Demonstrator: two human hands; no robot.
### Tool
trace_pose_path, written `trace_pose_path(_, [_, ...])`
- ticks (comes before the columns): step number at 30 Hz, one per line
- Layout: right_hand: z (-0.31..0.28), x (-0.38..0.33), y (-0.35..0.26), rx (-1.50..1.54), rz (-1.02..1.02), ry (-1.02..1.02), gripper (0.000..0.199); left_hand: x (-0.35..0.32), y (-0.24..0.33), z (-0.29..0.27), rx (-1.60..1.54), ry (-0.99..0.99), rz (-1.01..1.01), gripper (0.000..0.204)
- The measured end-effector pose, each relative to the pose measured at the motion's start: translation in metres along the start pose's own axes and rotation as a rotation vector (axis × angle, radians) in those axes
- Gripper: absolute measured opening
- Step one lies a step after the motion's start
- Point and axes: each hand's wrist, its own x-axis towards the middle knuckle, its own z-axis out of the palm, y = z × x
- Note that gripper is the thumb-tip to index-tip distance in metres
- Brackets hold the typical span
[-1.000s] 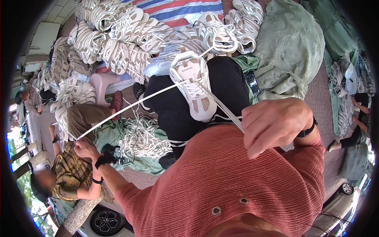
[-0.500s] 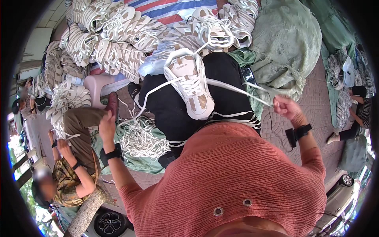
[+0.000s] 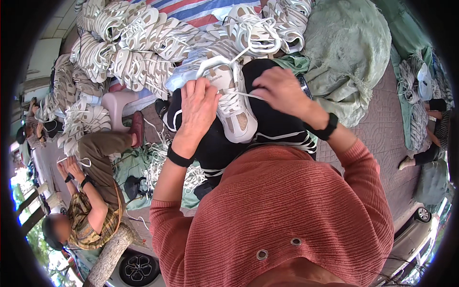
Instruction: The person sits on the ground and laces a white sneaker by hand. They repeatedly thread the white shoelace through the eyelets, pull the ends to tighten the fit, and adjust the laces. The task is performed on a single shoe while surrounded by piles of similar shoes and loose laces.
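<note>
Broadly, largest first.
Shoe heap [image 3: 143, 43]: white sneakers piled across the far side, spilling down the far left; a striped sheet [image 3: 201, 9] shows beneath them.
Green sack [image 3: 349, 52]: bulky, crumpled, far right, just beside the heap.
Wearer's top [image 3: 282, 215]: rust-red ribbed knit, fills the near centre; black trousers over the lap beyond it.
Co-worker [image 3: 91, 191]: seated near left on a stump, patterned shirt, olive trousers, both hands at a white lace.
Loose laces [image 3: 158, 162]: white tangle on green cloth, left of the lap.
Pink stool [image 3: 122, 103]: left of centre, at the foot of the heap.
Sneaker [image 3: 234, 103]: white with tan mesh panels, resting on the lap, centre of scene, toe toward the wearer.
Left hand [image 3: 198, 105]: fingers spread flat on the sneaker's left side, pressing it down; black band at the wrist.
Right hand [image 3: 282, 88]: curled at the sneaker's right side, fingertips pinching a white lace [image 3: 248, 95] that runs across the eyelets; black watch [image 3: 327, 128] on the wrist.
Lace ends: loop up past the sneaker's heel toward the heap.
</note>
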Motion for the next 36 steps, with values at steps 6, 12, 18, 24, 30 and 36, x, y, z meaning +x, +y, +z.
trace_pose_path(6, [-0.004,0.024,-0.067,0.348,-0.177,-0.28,0.013,-0.011,-0.01,0.0,-0.142,0.058,-0.015,0.013])
trace_pose_path(12, [-0.05,0.021,-0.021,0.217,-0.122,-0.495,0.01,-0.032,-0.039,-0.009,-0.362,-0.241,-0.23,0.012])
trace_pose_path(18, [-0.088,-0.019,0.051,-0.395,0.371,-0.421,0.012,-0.11,-0.092,-0.064,-2.189,0.497,-0.732,0.028])
trace_pose_path(24, [-0.068,-0.069,0.097,0.82,1.144,0.014,0.023,-0.23,-0.149,-0.085,-2.691,1.446,-0.385,0.027])
trace_pose_path(30, [-0.073,-0.102,0.144,1.868,1.035,0.804,0.036,-0.381,-0.173,-0.048,-2.021,1.642,-0.92,0.026])
trace_pose_path(36, [-0.119,-0.172,0.251,1.85,0.919,1.076,0.033,-0.383,-0.163,-0.013,-0.6,1.566,-1.592,0.013])
